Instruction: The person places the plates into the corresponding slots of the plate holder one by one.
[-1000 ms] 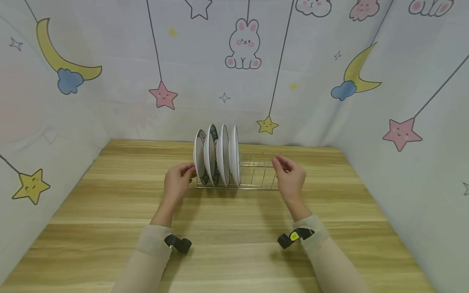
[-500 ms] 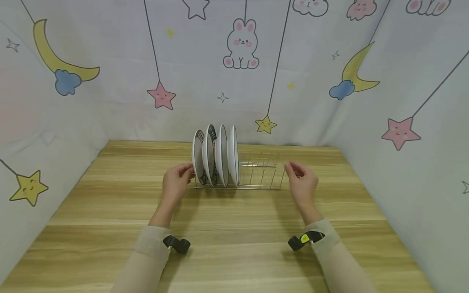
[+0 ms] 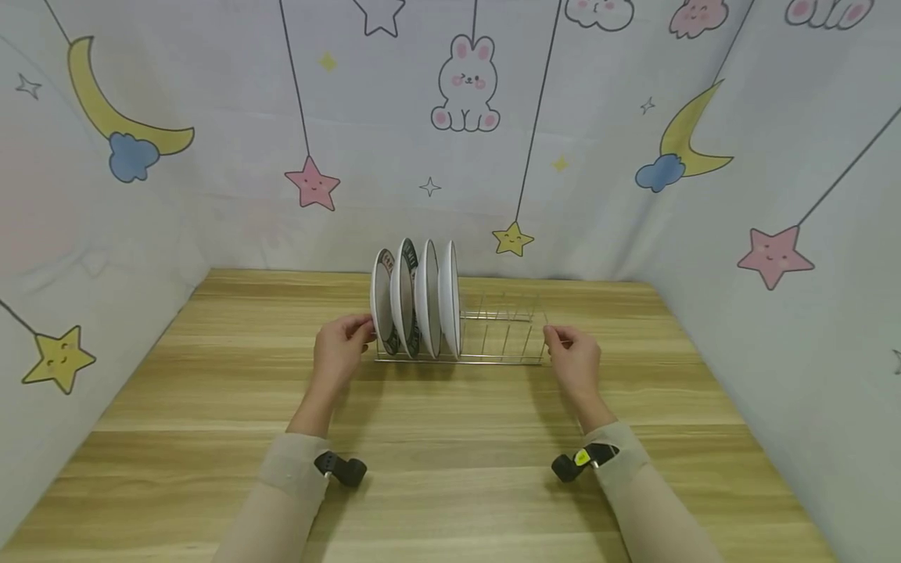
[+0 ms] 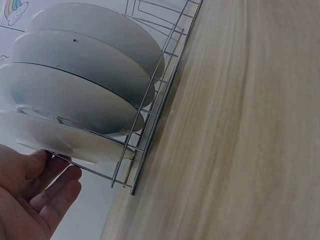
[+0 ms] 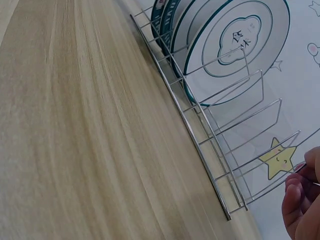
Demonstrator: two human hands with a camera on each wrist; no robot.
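Note:
A wire dish rack (image 3: 501, 360) stands on the table with several plates (image 3: 450, 301) upright in its left half. My left hand (image 3: 341, 349) is at the rack's left end; in the left wrist view, thumb and fingers (image 4: 62, 192) pinch the end wire beside the outermost plate (image 4: 65, 137). At the opposite end, my right hand (image 3: 576, 361) pinches the right end wire, as the right wrist view shows with the fingertips (image 5: 295, 187) around it. The nearest plate (image 5: 240, 42) in that view has a green rim and a central label.
Wood-grain table (image 3: 450, 469) extends around the rack. White cloth walls (image 3: 394, 117) with printed stars, moons and a rabbit close off the back and sides. Thin upright wires (image 5: 265, 112) divide the rack's right half.
My right hand has shifted right from the rack's rightmost slots, then dropped slightly and taken hold of the right end wire. The left hand, rack and plates have stayed in place.

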